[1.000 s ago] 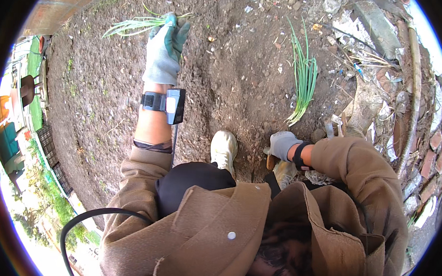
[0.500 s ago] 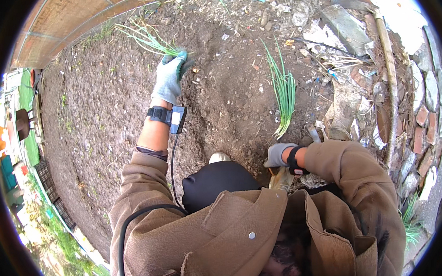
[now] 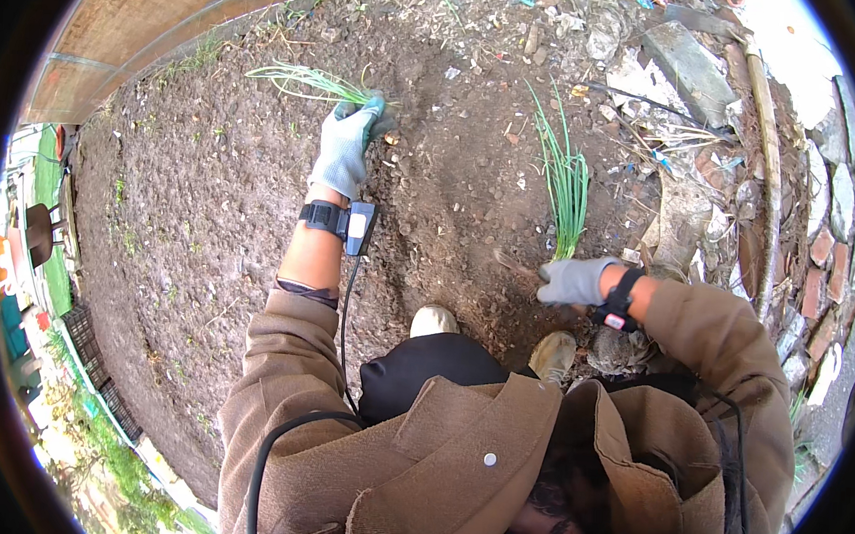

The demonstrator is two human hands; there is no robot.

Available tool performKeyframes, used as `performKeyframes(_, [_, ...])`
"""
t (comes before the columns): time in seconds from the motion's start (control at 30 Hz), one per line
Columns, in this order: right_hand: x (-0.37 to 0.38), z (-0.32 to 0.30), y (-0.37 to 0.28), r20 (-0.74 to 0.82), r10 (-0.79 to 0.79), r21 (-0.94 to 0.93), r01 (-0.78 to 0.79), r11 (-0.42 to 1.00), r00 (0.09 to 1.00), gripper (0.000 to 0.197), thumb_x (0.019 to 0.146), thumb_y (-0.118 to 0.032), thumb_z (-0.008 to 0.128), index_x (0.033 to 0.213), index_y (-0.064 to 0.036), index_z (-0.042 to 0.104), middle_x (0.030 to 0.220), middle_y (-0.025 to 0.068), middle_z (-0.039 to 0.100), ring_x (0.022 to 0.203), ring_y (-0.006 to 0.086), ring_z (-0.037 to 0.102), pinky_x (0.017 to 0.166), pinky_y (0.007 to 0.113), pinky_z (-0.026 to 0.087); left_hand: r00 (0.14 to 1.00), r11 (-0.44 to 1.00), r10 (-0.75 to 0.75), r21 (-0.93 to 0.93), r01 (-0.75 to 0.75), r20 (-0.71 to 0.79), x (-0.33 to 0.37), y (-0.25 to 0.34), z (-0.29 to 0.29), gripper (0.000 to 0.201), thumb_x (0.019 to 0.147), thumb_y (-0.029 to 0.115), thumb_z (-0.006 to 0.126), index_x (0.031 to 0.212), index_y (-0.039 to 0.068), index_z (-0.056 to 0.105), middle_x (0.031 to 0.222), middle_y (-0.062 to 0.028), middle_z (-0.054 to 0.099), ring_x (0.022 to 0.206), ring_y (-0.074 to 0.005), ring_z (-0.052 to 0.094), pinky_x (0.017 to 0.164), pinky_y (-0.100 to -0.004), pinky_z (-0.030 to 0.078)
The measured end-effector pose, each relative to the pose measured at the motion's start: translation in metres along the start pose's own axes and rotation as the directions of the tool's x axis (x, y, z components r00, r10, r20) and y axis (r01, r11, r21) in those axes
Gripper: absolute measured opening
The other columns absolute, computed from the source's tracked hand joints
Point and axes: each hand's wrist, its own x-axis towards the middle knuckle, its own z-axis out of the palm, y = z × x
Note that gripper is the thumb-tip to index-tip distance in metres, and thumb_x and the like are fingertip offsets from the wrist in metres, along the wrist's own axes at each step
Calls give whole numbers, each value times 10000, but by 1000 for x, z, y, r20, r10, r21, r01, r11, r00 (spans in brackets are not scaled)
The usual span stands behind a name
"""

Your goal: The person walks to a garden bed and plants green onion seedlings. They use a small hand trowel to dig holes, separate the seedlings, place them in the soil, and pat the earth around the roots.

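Note:
My left hand (image 3: 345,149), in a grey and green glove, is closed round a small bunch of green onion seedlings (image 3: 307,78). Their leaves point left, just above the soil. My right hand (image 3: 575,282), also gloved, is closed over the ground near my feet. From its left side juts a slim brownish hand tool (image 3: 515,263), blurred by motion, so its exact kind is unclear. Directly beyond the right hand lies a larger bunch of green onions (image 3: 566,192), its pale root ends toward me and partly behind the glove.
Dug soil (image 3: 210,219) spreads to the left, with a shallow furrow near the middle. My shoes (image 3: 435,320) stand on it. Rubble, a concrete block (image 3: 689,73) and a long wooden pole (image 3: 762,177) lie at right. A brown panel (image 3: 133,25) borders the far left.
My right hand has moved up and right, close to the root ends of the lying bunch, and the tool now points left. My left hand keeps its seedlings. The whole view has shifted slightly.

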Motion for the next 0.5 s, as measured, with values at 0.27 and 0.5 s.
performKeyframes(0.27, [-14,-120,-19,-587,-165,-196,58,979,793,516,995,-380,472,1463,-167,441,1312,198,617,1153,374,619,1010,449,477,950,953,304,13,-304,-75,3,79,-49,255,934,123,700,1147,-7,648,1088,-118,689,962,-216,687,906,-361,595])
performKeyframes(0.5, [44,-162,-15,-577,-196,-306,13,952,793,481,975,-337,493,1421,-156,510,1310,164,631,1179,360,611,1004,454,477,808,859,501,59,-509,-309,-76,137,-128,257,983,155,644,1175,-13,619,1107,-126,670,996,-221,693,889,-343,616])
